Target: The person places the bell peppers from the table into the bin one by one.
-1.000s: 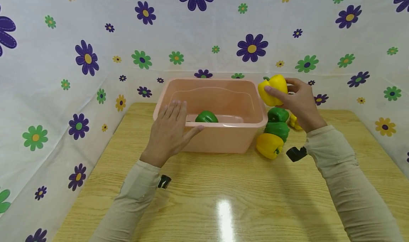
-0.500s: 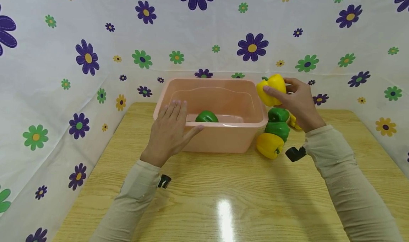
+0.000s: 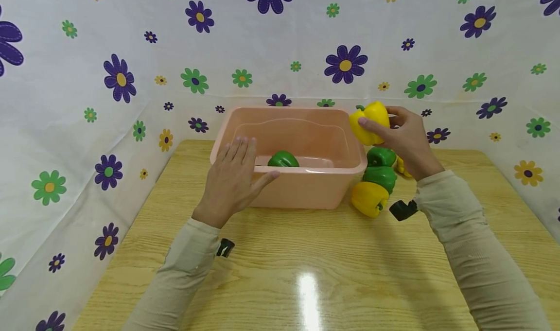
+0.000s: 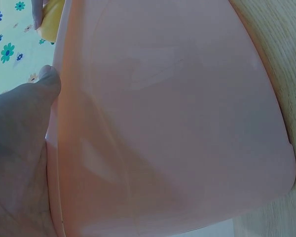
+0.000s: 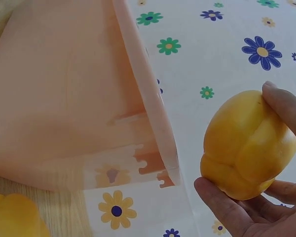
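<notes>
My right hand [image 3: 406, 135] grips a yellow bell pepper [image 3: 370, 123] between thumb and fingers, raised beside the right rim of a pink plastic tub [image 3: 297, 190]. In the right wrist view the same yellow bell pepper [image 5: 249, 145] shows its lobed underside. My left hand [image 3: 229, 182] rests flat over the tub's front left rim, its fingers straight and thumb spread. The left wrist view shows that thumb [image 4: 49, 81] along the rim. Inside the tub lies a green bell pepper [image 3: 283, 159], partly hidden by the front wall.
Right of the tub, two green bell peppers [image 3: 379, 179] and a yellow one [image 3: 369, 200] lie in a row on the wooden table [image 3: 271, 263]. Another yellow piece [image 3: 403, 166] is partly hidden behind my right hand. A flowered cloth [image 3: 297, 39] hangs behind and at the sides.
My right hand has drifted slightly left with the yellow bell pepper, closer over the tub's right rim. My left hand and the tub have stayed put.
</notes>
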Demonstrator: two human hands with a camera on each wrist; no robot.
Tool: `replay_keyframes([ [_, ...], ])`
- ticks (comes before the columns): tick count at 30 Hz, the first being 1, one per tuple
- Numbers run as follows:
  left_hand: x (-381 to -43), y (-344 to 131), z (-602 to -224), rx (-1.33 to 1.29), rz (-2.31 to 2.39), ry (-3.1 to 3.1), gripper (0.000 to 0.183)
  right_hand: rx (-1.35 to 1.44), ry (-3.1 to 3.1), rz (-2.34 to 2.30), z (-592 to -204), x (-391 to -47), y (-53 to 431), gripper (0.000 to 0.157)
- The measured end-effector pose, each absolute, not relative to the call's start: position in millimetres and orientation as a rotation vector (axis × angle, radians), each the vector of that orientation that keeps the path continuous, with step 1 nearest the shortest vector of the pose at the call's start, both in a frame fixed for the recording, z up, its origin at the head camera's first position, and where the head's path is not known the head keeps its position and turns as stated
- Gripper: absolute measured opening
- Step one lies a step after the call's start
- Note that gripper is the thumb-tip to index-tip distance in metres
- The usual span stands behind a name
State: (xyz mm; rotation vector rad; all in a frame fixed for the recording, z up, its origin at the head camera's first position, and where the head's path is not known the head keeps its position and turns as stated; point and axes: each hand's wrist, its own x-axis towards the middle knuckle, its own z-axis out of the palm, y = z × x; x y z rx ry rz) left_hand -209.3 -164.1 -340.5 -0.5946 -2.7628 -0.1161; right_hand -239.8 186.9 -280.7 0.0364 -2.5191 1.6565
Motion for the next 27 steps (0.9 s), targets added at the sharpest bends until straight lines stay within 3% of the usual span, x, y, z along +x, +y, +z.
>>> replay_keyframes([
  [27, -209.2, -164.4, -339.2, -0.59, -0.153, -2.774, 0.096, 0.061, -2.559, 1.639, -279.8, -238.9, 177.9, 0.089],
])
